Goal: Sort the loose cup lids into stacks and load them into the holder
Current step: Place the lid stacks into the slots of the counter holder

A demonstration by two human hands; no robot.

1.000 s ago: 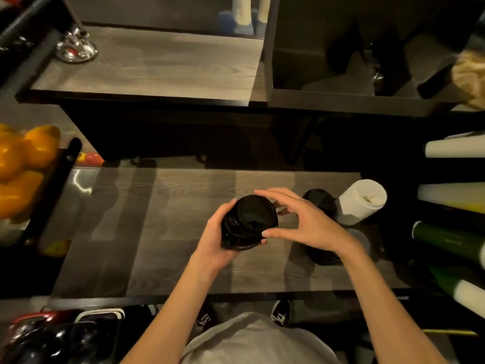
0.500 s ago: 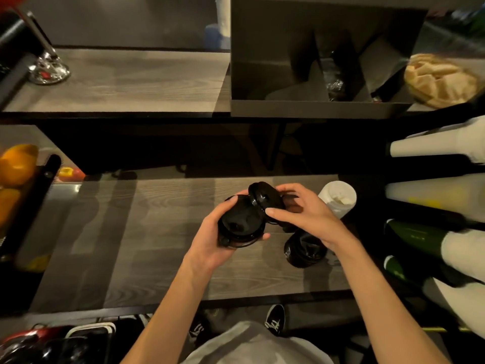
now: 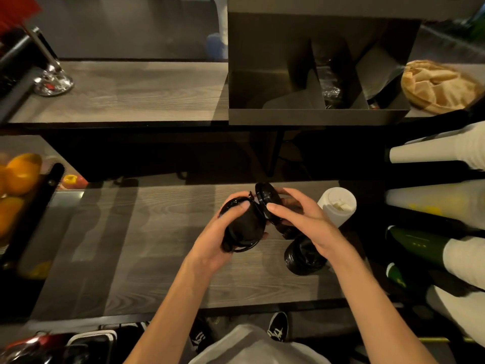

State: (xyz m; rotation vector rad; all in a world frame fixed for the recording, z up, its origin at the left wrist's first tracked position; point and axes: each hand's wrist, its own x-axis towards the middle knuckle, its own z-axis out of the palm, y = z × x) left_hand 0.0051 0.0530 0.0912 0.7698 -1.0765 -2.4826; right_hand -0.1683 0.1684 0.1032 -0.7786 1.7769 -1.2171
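The wood-grain table (image 3: pixel 147 245) fills the middle of the view, with a second table (image 3: pixel 131 90) of the same finish raised behind it. On that rear table stands the dark metal holder (image 3: pixel 309 116), an open-fronted box split by slanted dividers into compartments; something dark and shiny sits in the middle compartment, too dim to identify. To the right, sleeves of cups (image 3: pixel 430 153) lie on their sides, white ones above and green ones lower down. Oranges (image 3: pixel 21 174) sit at the left edge.

Above the near table, the left hand (image 3: pixel 223 232) wraps its grip around a stack of black lids (image 3: pixel 244 229), thumb pressed across the top and fingers curled underneath. The right hand (image 3: pixel 301 219) pinches a single black lid (image 3: pixel 267 200) by its rim between thumb and fingers, holding it tilted on edge right against the top of the left hand's stack. Under the right wrist another stack of black lids (image 3: pixel 301 258) rests on the table, and just beyond it lies a stack of white lids (image 3: pixel 337 206).
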